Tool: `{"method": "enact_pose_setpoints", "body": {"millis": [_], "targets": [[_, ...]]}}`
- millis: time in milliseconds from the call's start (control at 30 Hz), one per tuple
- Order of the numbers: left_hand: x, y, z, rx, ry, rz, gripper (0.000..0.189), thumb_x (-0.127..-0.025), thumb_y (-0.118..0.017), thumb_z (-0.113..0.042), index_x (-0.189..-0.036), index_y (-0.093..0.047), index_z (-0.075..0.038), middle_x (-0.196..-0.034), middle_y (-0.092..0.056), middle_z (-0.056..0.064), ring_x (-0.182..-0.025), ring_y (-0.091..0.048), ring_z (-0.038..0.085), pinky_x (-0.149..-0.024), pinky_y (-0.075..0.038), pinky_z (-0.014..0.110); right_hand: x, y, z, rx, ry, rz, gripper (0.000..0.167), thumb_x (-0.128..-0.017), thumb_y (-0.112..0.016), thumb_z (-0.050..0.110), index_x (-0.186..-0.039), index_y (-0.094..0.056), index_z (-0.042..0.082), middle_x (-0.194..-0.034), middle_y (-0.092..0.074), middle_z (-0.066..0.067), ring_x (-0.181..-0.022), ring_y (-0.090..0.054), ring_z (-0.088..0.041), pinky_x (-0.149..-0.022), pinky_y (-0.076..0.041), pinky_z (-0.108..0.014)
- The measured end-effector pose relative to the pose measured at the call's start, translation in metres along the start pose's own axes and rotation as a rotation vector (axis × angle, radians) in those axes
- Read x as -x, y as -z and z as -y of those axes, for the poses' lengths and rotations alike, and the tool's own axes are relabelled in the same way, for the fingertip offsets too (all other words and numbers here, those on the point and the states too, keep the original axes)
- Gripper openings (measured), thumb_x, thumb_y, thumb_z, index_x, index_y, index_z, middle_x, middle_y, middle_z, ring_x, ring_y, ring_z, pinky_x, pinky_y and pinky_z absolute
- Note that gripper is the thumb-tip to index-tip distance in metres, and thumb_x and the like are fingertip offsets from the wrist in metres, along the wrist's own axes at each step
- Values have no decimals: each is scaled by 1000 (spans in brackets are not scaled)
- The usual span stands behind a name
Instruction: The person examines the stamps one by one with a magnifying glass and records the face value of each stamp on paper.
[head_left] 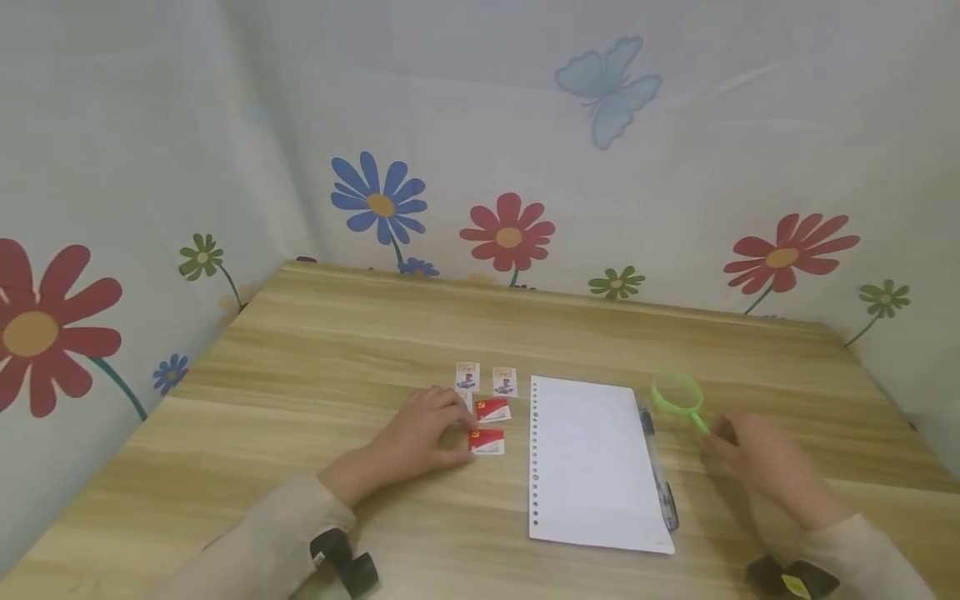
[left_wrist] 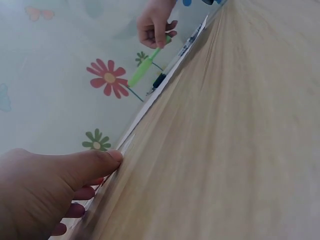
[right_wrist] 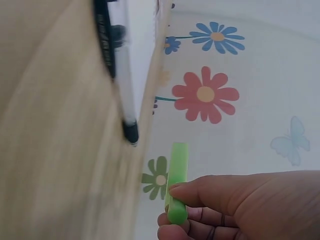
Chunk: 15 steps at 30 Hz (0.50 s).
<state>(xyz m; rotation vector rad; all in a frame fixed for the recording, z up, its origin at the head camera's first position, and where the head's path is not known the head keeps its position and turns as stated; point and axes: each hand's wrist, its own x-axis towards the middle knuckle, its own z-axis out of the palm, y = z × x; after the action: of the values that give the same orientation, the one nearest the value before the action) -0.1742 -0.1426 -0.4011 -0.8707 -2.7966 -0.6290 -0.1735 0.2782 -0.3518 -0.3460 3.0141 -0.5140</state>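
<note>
My right hand (head_left: 776, 462) grips the handle of a light green magnifying glass (head_left: 698, 422) between thumb and fingers, to the right of the paper. In the right wrist view the magnifying glass (right_wrist: 178, 170) appears edge-on above the thumb. On the left, my left hand (head_left: 412, 442) rests on the table, thumb and fingertips at the left edge of a lower red stamp (head_left: 491, 443). Just above lies another red stamp (head_left: 495, 409). Two pale stamps (head_left: 467, 377) sit side by side farther back, and one more stamp (head_left: 468, 400) is partly hidden behind the fingers.
A white sheet of hole-punched paper (head_left: 588, 467) lies between the hands. Along its right edge rests a clear pen with dark ends (head_left: 658, 467). The wooden table (head_left: 390, 317) meets a flower-printed curtain (head_left: 450, 108) at its back and sides.
</note>
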Motion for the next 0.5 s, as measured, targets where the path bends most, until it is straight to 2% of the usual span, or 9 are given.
{"method": "enact_pose_setpoints", "body": {"millis": [167, 300, 500], "targets": [[-2, 2, -2, 9, 11, 5, 31, -74, -80, -34, -100, -72, -18, -100, -63, -4, -102, -53, 16, -97, -42, 41, -4, 10, 11, 14, 56, -47, 10, -89, -62, 10, -85, -61, 1, -70, -60, -2, -62, -48, -13, -53, -41, -26], [-2, 3, -3, 4, 14, 10, 31, -75, -80, -35, -100, -72, -18, -100, -63, -4, -103, -53, 17, -97, -42, 41, -7, 16, 25, 22, 60, -53, 10, -90, -63, 11, -85, -60, 3, -67, -54, 0, -61, -45, -14, -50, -37, -24], [-1, 2, -2, 4, 16, 13, 32, -75, -80, -35, -100, -71, -18, -101, -63, -4, -104, -53, 17, -98, -42, 42, -12, 15, 50, 40, 115, -71, 8, -88, -65, 12, -86, -61, 5, -67, -54, 1, -59, -43, -13, -50, -35, -22]]}}
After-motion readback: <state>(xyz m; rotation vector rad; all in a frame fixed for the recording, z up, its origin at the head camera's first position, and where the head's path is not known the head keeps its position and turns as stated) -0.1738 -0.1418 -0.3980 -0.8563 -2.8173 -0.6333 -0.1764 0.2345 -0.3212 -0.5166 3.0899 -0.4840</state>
